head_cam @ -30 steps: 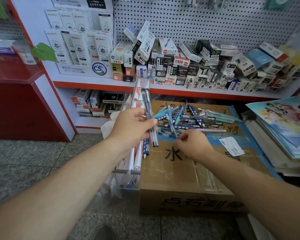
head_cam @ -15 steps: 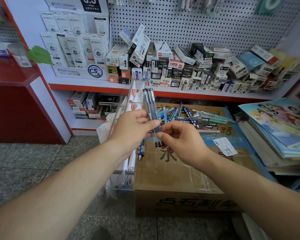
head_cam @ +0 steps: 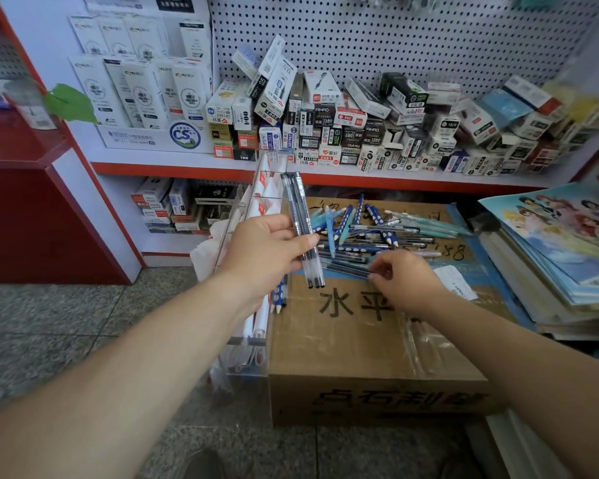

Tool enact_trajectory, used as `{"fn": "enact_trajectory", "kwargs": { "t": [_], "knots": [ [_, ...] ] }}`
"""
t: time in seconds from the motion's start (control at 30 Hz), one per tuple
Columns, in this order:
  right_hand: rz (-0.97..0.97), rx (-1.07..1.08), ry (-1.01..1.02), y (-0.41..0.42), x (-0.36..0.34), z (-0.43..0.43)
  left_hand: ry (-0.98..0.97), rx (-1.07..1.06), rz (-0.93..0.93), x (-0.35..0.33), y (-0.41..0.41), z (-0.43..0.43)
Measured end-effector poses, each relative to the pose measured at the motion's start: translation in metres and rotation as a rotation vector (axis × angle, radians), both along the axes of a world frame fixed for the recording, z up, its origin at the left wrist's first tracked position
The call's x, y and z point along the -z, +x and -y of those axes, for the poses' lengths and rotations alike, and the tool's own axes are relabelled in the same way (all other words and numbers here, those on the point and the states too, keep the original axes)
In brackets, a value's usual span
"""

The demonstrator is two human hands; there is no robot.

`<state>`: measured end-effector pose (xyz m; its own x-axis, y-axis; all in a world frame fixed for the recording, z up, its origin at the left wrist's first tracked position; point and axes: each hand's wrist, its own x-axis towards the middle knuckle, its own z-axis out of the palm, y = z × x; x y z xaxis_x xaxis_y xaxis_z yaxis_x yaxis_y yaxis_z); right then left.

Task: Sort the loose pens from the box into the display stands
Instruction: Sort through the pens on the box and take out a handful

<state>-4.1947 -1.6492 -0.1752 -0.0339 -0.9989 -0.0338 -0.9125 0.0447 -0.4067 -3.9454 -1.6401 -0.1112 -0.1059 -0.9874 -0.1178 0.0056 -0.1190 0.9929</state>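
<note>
My left hand grips a small bunch of clear black-capped pens, held nearly upright over the left edge of the cardboard box. A heap of loose pens, blue, teal and clear, lies on the box's closed top. My right hand reaches into the near edge of that heap and pinches the end of a dark clear pen lying flat. A clear acrylic display stand holding white-and-red pens leans against the box's left side, partly behind my left hand.
A red-edged shelf behind the box is stacked with small pen cartons under a pegboard. A pile of books and posters sits right of the box. A red cabinet stands on the left, grey stone floor beside it.
My right hand, which met the bunch in my left hand half a second ago, has gone back down to the heap and pinched another pen. The left hand's bunch stays raised.
</note>
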Motion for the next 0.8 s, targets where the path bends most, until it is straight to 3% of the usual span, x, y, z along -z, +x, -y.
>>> {"fn": "enact_trajectory", "kwargs": {
  "t": [0.1, 0.47, 0.8],
  "knots": [
    [-0.112, -0.062, 0.008, -0.006, 0.006, 0.000, -0.004, 0.007, 0.017, 0.001, 0.002, 0.001],
    [-0.117, -0.059, 0.148, -0.006, 0.000, -0.004, -0.028, 0.049, 0.063, -0.002, -0.001, -0.002],
    [0.657, 0.097, -0.184, 0.008, -0.058, -0.030, -0.059, 0.050, 0.138, -0.006, -0.005, -0.006]
  ]
}}
